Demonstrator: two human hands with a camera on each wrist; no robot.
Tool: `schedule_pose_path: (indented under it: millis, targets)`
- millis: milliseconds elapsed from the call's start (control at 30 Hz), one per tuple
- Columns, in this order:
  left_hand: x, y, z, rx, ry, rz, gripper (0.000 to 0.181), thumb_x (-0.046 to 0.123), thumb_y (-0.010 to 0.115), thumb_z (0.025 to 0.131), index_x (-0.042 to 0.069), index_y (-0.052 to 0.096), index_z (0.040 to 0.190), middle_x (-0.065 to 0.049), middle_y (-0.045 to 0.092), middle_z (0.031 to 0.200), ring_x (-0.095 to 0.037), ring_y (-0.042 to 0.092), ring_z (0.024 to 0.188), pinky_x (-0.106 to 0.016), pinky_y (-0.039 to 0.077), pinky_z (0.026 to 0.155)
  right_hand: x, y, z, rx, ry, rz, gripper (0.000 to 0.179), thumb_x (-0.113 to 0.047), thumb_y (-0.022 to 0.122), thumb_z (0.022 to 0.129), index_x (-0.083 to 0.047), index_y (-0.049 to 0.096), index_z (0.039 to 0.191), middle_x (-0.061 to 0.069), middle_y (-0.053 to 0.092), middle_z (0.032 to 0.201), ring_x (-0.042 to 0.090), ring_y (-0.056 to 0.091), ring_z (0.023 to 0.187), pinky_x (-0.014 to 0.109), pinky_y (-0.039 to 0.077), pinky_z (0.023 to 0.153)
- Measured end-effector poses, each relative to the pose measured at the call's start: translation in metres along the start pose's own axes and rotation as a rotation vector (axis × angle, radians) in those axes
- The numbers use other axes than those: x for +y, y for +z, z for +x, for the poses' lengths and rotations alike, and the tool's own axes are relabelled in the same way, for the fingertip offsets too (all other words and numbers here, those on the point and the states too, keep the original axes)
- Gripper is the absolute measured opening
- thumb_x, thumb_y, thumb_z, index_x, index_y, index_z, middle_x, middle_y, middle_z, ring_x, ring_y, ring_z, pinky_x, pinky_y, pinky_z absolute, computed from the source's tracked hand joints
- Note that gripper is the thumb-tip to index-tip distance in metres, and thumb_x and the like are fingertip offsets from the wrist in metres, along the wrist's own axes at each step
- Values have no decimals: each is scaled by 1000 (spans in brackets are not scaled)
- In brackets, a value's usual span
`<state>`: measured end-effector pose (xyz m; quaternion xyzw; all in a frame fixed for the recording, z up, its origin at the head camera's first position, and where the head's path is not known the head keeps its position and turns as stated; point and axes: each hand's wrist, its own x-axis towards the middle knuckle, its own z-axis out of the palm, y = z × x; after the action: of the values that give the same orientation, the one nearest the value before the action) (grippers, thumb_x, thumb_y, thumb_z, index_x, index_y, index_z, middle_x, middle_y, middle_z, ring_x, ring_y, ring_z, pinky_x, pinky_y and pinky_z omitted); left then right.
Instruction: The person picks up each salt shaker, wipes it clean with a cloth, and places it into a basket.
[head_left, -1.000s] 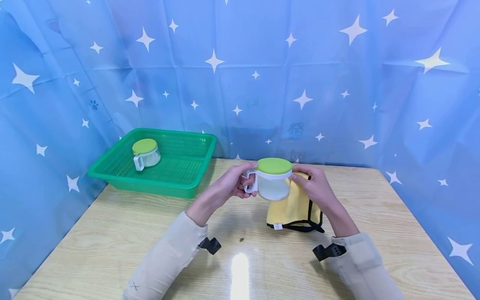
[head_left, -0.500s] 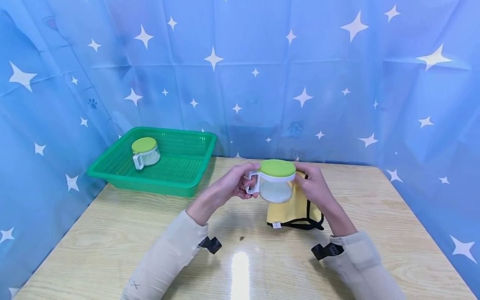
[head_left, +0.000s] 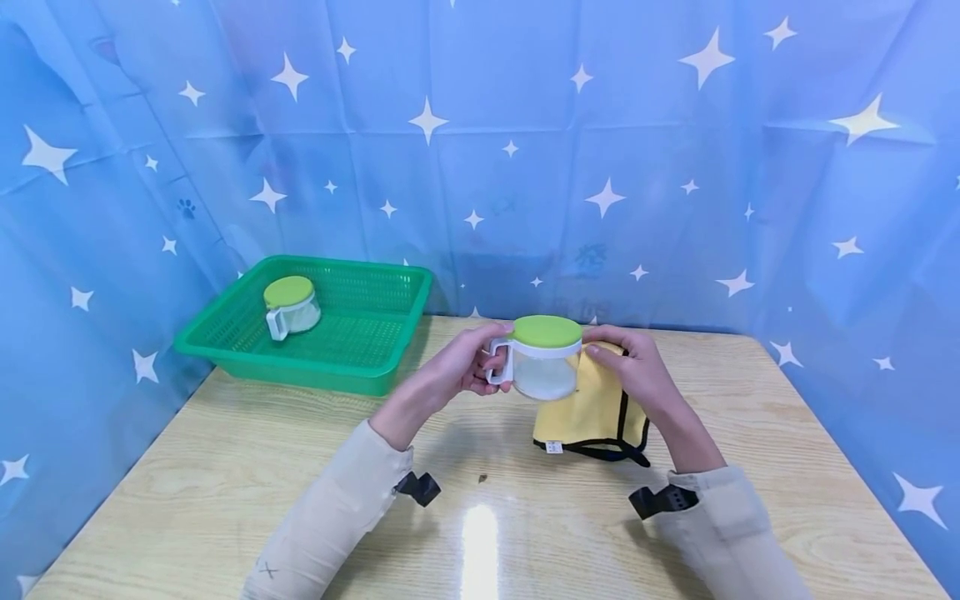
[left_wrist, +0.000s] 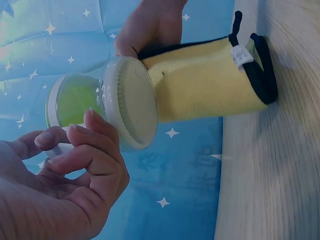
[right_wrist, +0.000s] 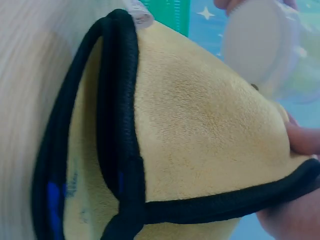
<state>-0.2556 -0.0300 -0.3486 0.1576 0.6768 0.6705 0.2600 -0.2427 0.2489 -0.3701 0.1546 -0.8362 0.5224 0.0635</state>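
A clear seasoning jar (head_left: pixel 545 377) with a green lid and white handle is held above the table, lid up. My left hand (head_left: pixel 457 367) grips it by the handle; in the left wrist view, fingers curl around that handle and the jar's base (left_wrist: pixel 139 102) shows. A yellow cloth (head_left: pixel 581 421) with black edging hangs from my right hand (head_left: pixel 637 371), pinched between thumb and fingers beside the jar's right side. Folded layers of the cloth (right_wrist: pixel 200 125) fill much of the right wrist view and hide part of that hand.
At the back left stands a green plastic basket (head_left: pixel 367 383) with a second green-lidded jar (head_left: pixel 300 315) in it. The wooden table (head_left: pixel 225 467) meets a blue star-patterned curtain (head_left: pixel 480 167) at its back edge.
The jar shifted slightly right and down, then back left and up. My right hand moved a little to the right, and the cloth shifted with it. The basket and its jar stayed put.
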Motion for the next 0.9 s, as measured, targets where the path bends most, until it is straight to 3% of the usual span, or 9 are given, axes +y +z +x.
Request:
schedule_pose_path:
  millis: [167, 333, 433, 600, 633, 733, 800, 867, 900]
  targets:
    - [1, -2, 0, 25, -2, -4, 54, 46, 44, 105, 13, 39, 63, -4, 63, 62, -12, 61, 58, -23, 44, 53, -3, -11, -2, -16, -19, -18, 22, -9, 60, 104, 0, 72, 120, 0, 72, 126, 9, 56, 133, 13, 46, 95]
    - [2, -4, -1, 49, -3, -8, 54, 46, 46, 105, 12, 39, 64, -5, 64, 62, -13, 60, 57, -23, 42, 53, -7, -17, -3, 9, -49, -113, 21, -7, 60, 103, -4, 75, 117, 14, 72, 126, -12, 55, 116, 14, 47, 87]
    - [2, -3, -1, 57, -3, -11, 53, 46, 46, 105, 12, 40, 64, -5, 63, 63, -12, 60, 57, -23, 42, 53, -12, -16, -4, 38, -58, -164, 20, -6, 60, 103, -5, 75, 116, 19, 72, 125, -8, 55, 84, 18, 44, 67]
    - [1, -1, -1, 61, 1, -4, 54, 47, 46, 104, 11, 40, 65, -6, 64, 63, -14, 58, 57, -23, 42, 54, -22, -8, -7, 81, -77, -252, 20, -6, 62, 102, -9, 76, 116, 18, 73, 124, 8, 22, 43, 27, 28, 43]
    - [1, 0, -1, 59, 2, 2, 54, 47, 46, 104, 11, 41, 65, -5, 64, 63, -14, 57, 57, -23, 42, 54, -23, -6, -7, 90, -86, -272, 20, -5, 62, 102, -8, 76, 116, 18, 73, 124, 11, 23, 42, 27, 29, 43]
    - [1, 3, -1, 47, 6, 21, 54, 47, 45, 104, 11, 41, 64, -5, 64, 63, -13, 56, 55, -23, 41, 53, -24, 2, -6, 126, -129, -317, 20, -3, 65, 100, -6, 76, 117, 19, 74, 121, 24, 49, 49, 29, 36, 49]
    - [1, 5, -1, 40, 6, 30, 53, 46, 45, 104, 12, 41, 64, -4, 64, 63, -12, 55, 55, -23, 41, 53, -23, 6, -5, 140, -154, -317, 21, -1, 65, 99, -2, 75, 118, 21, 74, 120, 34, 68, 75, 34, 48, 64]
    - [2, 7, -1, 31, 4, 32, 52, 45, 45, 103, 12, 40, 63, -4, 64, 63, -12, 56, 55, -23, 41, 53, -19, 10, -4, 143, -162, -292, 23, 2, 66, 98, 1, 73, 119, 23, 74, 120, 42, 68, 109, 44, 54, 84]
    - [2, 7, -1, 27, 4, 31, 52, 45, 45, 103, 12, 40, 63, -4, 64, 62, -12, 56, 55, -23, 42, 53, -17, 11, -3, 133, -154, -264, 23, 2, 65, 98, 2, 72, 121, 24, 73, 121, 42, 68, 111, 50, 54, 92]
